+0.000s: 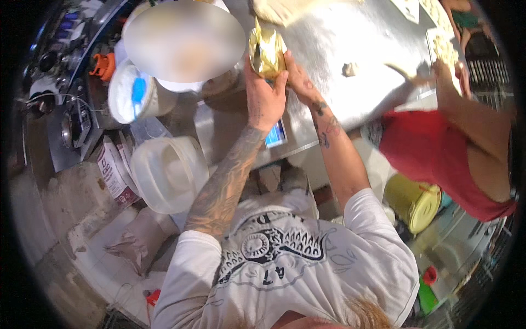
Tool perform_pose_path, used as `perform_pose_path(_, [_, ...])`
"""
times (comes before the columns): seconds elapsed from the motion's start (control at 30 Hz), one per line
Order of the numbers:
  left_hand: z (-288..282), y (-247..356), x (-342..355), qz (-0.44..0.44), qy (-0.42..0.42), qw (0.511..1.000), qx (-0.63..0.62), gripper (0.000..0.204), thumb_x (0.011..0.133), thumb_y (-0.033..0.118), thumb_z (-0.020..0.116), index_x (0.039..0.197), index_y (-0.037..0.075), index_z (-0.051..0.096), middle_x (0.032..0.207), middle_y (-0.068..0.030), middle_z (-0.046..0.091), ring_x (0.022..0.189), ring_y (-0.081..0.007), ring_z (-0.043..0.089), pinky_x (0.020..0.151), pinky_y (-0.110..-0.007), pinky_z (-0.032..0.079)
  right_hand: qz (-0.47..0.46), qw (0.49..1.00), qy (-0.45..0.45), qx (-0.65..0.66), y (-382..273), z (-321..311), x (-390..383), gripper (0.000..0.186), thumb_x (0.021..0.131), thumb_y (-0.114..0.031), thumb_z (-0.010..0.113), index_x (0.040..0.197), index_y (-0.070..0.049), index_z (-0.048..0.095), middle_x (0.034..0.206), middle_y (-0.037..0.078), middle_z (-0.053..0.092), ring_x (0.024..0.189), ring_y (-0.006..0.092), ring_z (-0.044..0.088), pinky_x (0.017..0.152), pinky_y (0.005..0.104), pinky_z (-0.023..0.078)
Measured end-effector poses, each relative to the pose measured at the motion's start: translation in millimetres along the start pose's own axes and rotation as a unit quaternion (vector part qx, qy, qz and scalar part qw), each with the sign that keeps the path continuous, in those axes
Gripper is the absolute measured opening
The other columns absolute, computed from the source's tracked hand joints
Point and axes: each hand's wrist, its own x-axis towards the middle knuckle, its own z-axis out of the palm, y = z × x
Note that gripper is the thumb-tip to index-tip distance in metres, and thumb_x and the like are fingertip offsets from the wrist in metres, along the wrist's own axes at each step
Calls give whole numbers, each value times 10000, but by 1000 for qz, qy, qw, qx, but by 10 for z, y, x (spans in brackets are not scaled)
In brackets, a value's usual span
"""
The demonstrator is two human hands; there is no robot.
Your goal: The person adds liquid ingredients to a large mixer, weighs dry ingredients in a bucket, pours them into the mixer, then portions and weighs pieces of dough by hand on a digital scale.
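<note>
Above the near edge of the metal table, I hold a gold foil packet (267, 52) with a torn, peaked top. My left hand (264, 100) is closed around its lower left side, the thumb pressed against the front. The fingers of my right hand (298, 79) grip the packet's right side. What is inside the packet does not show. Just below my hands, partly covered by them, lies a blue and white package (276, 136). A large piece of pale dough (285, 10) rests at the far side of the table, and a small lump (349, 69) sits to the right.
A co-worker in red (422, 145) stands at the right, hands at a tray of pale pieces (442, 49). To the left are a white bucket (118, 93) with a blue object, a clear plastic tub (164, 172) and paper sacks (118, 170). A yellow lidded bucket (422, 205) stands low right.
</note>
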Motion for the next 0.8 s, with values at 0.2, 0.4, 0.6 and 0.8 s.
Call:
perform_pose_path(0.2, [69,-288,551,-174,24,984,11,749,943,107,552,1507,-86,98,1448,-376,354,1314,-481,435,1074,-487,390,-130,936,43,-325,-99,18,776,560,1032,-468,433,1200,20,648,990,157,717,872,273,661,801,374,515])
perform_pose_path(0.4, [-402,94,-40,-37,-8,998,-40,600,953,174,627,1451,-34,364,1417,-252,490,1249,-391,548,1037,-424,446,-211,946,130,-207,-795,324,924,349,992,-251,599,1204,21,654,949,118,718,800,170,672,737,300,535])
perform_pose_path(0.6, [-1963,568,-1114,-135,-270,934,-191,463,960,174,629,1396,77,506,1341,-174,573,1230,-328,561,1044,-399,437,-330,855,-131,-378,-2137,1631,1507,319,897,-287,671,1120,-63,713,1016,144,710,920,286,695,826,384,533])
perform_pose_path(0.8, [-2845,621,-1685,-237,-185,931,-208,479,950,124,637,1403,48,501,1381,-143,557,1298,-287,516,1087,-379,394,-315,617,-336,-639,-1915,2625,2715,306,776,-182,706,1074,-122,743,1071,126,722,1017,262,677,842,371,535])
